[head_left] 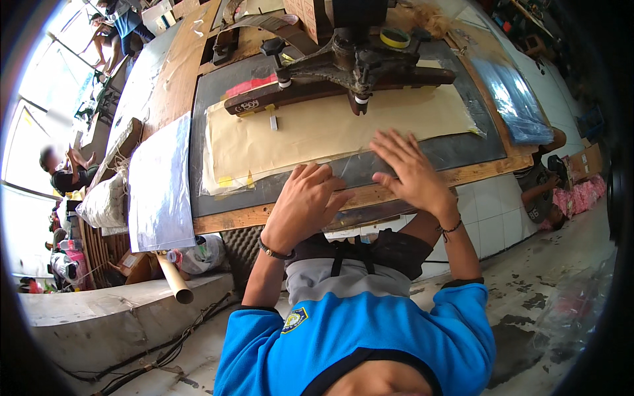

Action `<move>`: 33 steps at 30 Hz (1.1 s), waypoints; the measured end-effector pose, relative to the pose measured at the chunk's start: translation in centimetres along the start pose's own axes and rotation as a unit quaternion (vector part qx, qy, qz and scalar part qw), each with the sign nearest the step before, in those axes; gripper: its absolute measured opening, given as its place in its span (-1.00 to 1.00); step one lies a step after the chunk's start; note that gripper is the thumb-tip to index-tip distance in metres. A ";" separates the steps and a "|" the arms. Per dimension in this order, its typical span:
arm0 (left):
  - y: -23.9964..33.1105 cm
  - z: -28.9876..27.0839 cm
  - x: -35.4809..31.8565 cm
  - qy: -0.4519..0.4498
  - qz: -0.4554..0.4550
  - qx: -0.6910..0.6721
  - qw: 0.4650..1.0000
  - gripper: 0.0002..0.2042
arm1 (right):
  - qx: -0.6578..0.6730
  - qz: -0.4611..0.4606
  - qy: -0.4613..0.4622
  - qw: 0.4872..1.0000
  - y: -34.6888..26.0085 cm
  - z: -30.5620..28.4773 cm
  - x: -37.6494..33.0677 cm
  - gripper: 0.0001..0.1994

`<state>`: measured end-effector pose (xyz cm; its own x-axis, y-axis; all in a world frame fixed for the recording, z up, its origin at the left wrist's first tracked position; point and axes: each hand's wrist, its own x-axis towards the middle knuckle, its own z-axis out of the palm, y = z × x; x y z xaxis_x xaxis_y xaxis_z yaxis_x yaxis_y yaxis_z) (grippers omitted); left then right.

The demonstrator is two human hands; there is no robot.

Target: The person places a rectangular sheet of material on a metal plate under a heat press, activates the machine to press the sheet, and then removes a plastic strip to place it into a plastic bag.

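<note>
My left hand (pixel 309 199) is at the table's front edge, palm down, its fingers bent and the thumb apart from them. Nothing shows in its grasp. To its right, my right hand (pixel 411 173) is spread, fingers stretched toward a tan paper sheet (pixel 317 135). Thin clear film (pixel 356 162) shows between the hands at the sheet's near edge; whether either hand touches it, I cannot tell. The paper lies on a dark grey board (pixel 456 153). Above it stands a black metal press head (pixel 356 63) with a long dark bar (pixel 403 80).
Clear plastic sheets (pixel 158 188) hang over the left front edge, and a bluish stack (pixel 508 99) lies at the right. A yellow tape roll (pixel 394 37) sits behind the press. A cardboard tube (pixel 175 280) juts out below left. Other people sit at both sides.
</note>
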<state>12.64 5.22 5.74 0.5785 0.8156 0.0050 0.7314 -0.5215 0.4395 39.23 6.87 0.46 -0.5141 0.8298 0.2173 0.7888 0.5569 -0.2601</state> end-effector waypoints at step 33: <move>-3.8 3.5 -0.7 0.147 0.024 -0.044 0.988 -0.37 | 0.210 0.074 0.020 0.975 -2.1 -1.3 3.0 -0.24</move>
<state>10.72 5.79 0.92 0.4726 0.8349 0.2821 0.6646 -0.5479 0.5081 36.45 8.11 2.84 -0.3850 0.9049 0.1816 0.6412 0.4038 -0.6525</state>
